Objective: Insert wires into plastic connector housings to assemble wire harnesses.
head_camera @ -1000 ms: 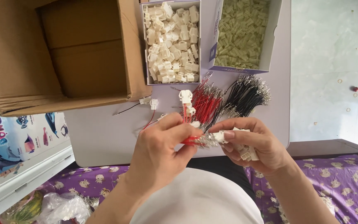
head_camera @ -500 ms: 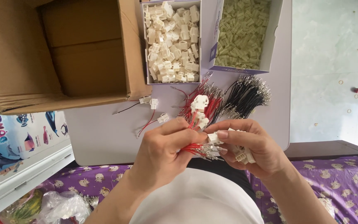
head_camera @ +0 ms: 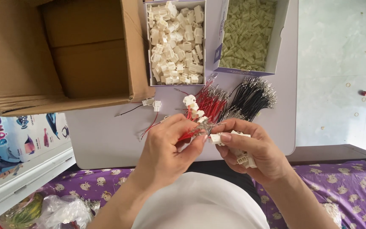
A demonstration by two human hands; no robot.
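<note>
Head view: my left hand (head_camera: pixel 166 144) grip pinching red wires (head_camera: pixel 206 106), right hand (head_camera: pixel 255 148) grip clutching white connectors (head_camera: pixel 243 159), both below box of white connectors (head_camera: pixel 176 42).

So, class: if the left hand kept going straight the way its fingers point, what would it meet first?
Probably the right hand and the white connector it pinches; the left hand points right at it, though depth is unclear.

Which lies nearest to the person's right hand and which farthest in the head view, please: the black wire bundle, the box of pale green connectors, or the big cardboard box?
From the right hand:
1. Black wire bundle, just above it.
2. Box of pale green connectors, farther up the table.
3. Big cardboard box, far across on the left.
</note>
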